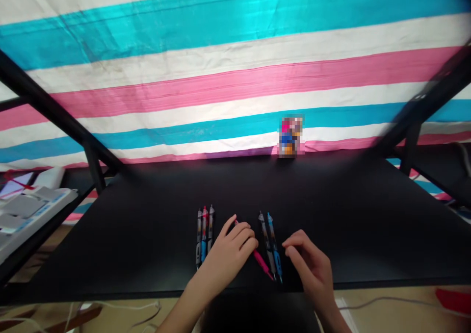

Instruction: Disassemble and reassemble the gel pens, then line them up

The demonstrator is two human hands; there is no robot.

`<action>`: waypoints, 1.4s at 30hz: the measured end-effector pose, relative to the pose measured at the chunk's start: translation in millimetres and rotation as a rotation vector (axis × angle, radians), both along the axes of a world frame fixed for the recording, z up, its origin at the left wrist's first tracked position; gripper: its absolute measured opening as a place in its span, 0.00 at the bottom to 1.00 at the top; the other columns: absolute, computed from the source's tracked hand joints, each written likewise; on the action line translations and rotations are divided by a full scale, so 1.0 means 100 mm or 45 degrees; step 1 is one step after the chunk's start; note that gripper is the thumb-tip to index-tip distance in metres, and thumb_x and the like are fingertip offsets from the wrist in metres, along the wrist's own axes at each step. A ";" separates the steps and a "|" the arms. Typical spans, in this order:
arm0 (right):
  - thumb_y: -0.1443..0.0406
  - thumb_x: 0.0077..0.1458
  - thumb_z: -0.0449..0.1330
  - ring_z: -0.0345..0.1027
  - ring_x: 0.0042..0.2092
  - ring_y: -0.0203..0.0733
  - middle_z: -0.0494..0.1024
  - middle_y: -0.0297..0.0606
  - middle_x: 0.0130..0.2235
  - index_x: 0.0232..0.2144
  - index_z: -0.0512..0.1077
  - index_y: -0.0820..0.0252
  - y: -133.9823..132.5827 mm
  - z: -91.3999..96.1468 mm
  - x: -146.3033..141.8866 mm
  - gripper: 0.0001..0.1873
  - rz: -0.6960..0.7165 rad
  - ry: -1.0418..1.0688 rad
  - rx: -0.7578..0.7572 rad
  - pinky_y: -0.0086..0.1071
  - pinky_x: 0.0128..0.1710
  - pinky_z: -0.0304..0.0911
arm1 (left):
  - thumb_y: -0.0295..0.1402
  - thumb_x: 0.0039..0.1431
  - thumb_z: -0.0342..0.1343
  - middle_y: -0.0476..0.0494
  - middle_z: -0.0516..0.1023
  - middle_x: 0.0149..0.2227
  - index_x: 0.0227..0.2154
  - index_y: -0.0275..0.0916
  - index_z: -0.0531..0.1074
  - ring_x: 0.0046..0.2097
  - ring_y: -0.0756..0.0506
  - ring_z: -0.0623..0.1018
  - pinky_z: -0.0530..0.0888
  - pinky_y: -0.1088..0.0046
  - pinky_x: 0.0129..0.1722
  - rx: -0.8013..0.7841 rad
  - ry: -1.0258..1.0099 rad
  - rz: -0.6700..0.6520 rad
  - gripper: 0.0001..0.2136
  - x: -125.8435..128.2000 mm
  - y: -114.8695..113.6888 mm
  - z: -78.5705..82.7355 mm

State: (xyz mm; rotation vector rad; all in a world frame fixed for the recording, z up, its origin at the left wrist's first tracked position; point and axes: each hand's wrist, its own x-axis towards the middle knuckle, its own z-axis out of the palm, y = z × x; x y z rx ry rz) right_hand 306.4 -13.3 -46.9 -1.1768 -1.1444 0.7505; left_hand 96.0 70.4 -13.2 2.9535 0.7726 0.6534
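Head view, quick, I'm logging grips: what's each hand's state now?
Left hand: on the pink pen; whether gripping can't be told.
Right hand: loosely curled near a blue pen, nothing visibly held; whether shut can't be told.

The left hand (pixel 237 244) is bare and slim-fingered, narrowing to a slender wrist, and the left forearm (pixel 187 303) behind it is bare too. The right hand (pixel 317 262) is likewise bare and slim, with a bare right forearm (pixel 334 319) behind. Between the forearms shows a plain black patch (pixel 261 317), perhaps clothing, too dark to tell
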 end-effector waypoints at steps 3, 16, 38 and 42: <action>0.66 0.65 0.61 0.68 0.43 0.50 0.76 0.39 0.39 0.39 0.79 0.52 0.01 0.06 -0.02 0.06 -0.009 -0.131 0.032 0.41 0.44 0.59 | 0.23 0.76 0.41 0.45 0.81 0.39 0.43 0.39 0.75 0.46 0.44 0.79 0.63 0.53 0.66 0.079 -0.112 0.047 0.16 0.00 -0.02 0.06; 0.63 0.75 0.50 0.61 0.32 0.40 0.65 0.32 0.30 0.26 0.65 0.55 0.03 0.03 -0.01 0.21 -0.026 -0.147 -0.075 0.33 0.33 0.56 | 0.22 0.74 0.47 0.43 0.83 0.39 0.51 0.36 0.76 0.38 0.44 0.76 0.66 0.64 0.46 0.145 -0.296 0.112 0.13 0.01 -0.12 0.13; 0.61 0.70 0.60 0.66 0.30 0.39 0.73 0.32 0.29 0.32 0.78 0.55 0.03 -0.01 0.02 0.13 -0.010 -0.107 -0.169 0.31 0.31 0.59 | 0.28 0.67 0.59 0.50 0.79 0.33 0.51 0.42 0.76 0.31 0.49 0.78 0.75 0.75 0.34 -0.595 -0.773 0.312 0.11 -0.15 -0.19 0.13; 0.60 0.72 0.56 0.62 0.28 0.37 0.68 0.32 0.27 0.23 0.69 0.57 0.03 -0.01 0.01 0.22 -0.017 -0.072 -0.182 0.31 0.29 0.55 | 0.26 0.64 0.59 0.52 0.78 0.28 0.42 0.43 0.79 0.28 0.50 0.78 0.75 0.78 0.32 -0.759 -0.990 0.415 0.08 -0.15 -0.25 0.12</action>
